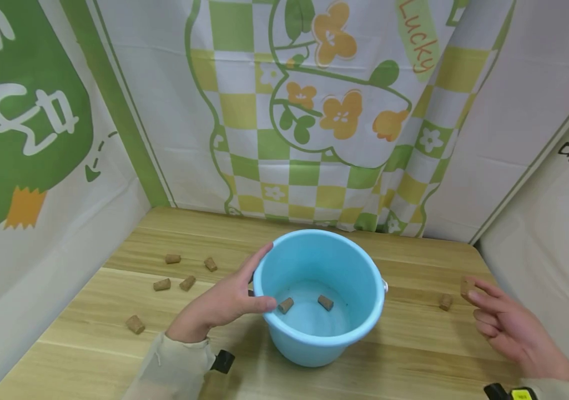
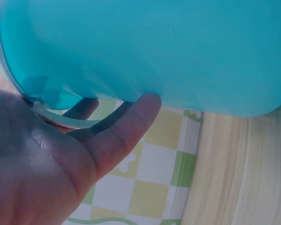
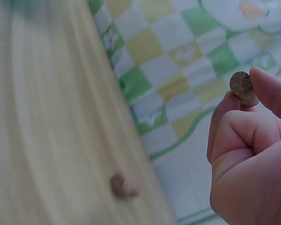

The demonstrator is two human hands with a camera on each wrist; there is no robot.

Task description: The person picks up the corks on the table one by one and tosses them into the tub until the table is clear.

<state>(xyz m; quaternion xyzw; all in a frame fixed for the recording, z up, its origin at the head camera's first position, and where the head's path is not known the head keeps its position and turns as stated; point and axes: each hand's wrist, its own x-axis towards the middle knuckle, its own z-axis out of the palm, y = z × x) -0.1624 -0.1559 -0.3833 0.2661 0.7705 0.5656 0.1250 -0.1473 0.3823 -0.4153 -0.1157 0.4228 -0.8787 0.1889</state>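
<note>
A light blue bucket (image 1: 309, 351) stands upright on the wooden table, with two corks (image 1: 325, 302) lying on its bottom. My left hand (image 1: 224, 303) holds its left side, the thumb at the rim and the fingers along the outer wall. In the left wrist view, those fingers (image 2: 126, 131) pass by the white handle (image 2: 68, 120) below the rim. Off to the right, my right hand (image 1: 509, 328) pinches a cork (image 3: 243, 89) between thumb and fingertips, above the table. Another cork (image 1: 446, 301) lies on the table just left of that hand.
Several loose corks (image 1: 162, 284) are scattered on the table's left part, the nearest cork (image 1: 135, 324) lying apart from the others. A checkered cloth curtain (image 1: 304, 183) hangs behind the table's back edge. Printed fabric walls (image 1: 554, 233) flank both sides.
</note>
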